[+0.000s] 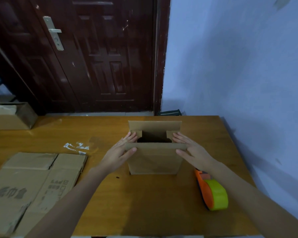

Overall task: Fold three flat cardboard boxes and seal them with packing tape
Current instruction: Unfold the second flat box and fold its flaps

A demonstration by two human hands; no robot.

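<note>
1. Head view: a cardboard box (pixel 154 158) stands upright mid-desk (pixel 144 203), open top facing up, its long axis running left to right.
2. Left hand (pixel 122 150) and right hand (pixel 189 150) flank the box, equally near; straight fingers (pixel 130 136) press the end flaps inward, thumbs on the near flap.
3. Near and far flaps are not yet closed.
4. A tape dispenser (pixel 213 193) lies beside the right forearm; flat boxes (pixel 33 186) lie at left.
</note>
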